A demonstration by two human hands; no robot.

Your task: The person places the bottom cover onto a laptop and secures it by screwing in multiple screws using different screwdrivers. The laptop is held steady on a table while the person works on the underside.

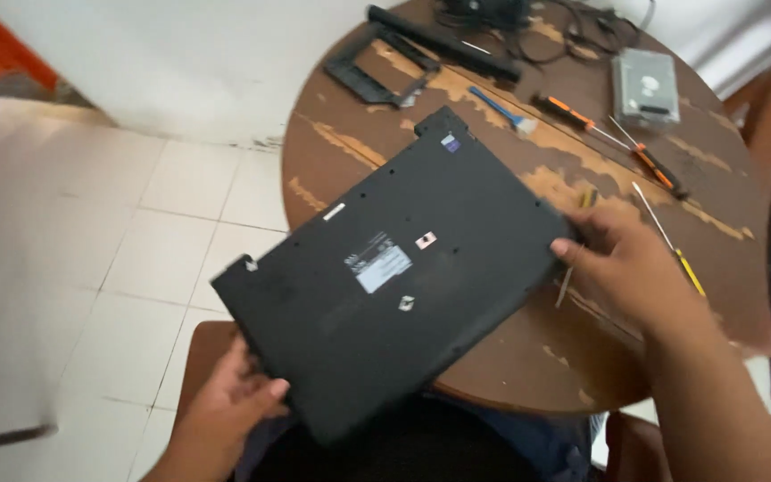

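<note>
Laptop: a black laptop [394,277] is turned bottom side up. It lies tilted, with its far part over the near-left edge of the round wooden table [493,357] and its near corner sticking out past the table, over the person's lap.
Left hand: the left hand [234,393] grips the near-left corner of the laptop, thumb on top, fingers curled under.
Right hand: the right hand [617,259] holds the right edge of the laptop, thumb pressed on the edge, fingers bent behind it.
Stickers: a pale label [381,266] and some small stickers sit on the bottom of the laptop.
Screwdrivers: two with orange and black handles [582,120] lie near the far-right side of the table; a thin one with a yellow handle [675,250] lies just past the right hand.
Brush: a small blue brush [501,109] lies near the middle.
Hard drive: a silver drive [645,85] sits by the far-right edge.
Black parts: a black frame [377,67] and a long black bar [443,40] lie at the far-left edge.
Cables: black cables [573,27] lie at the far edge.
Floor: white tiles [91,223] on the left.
</note>
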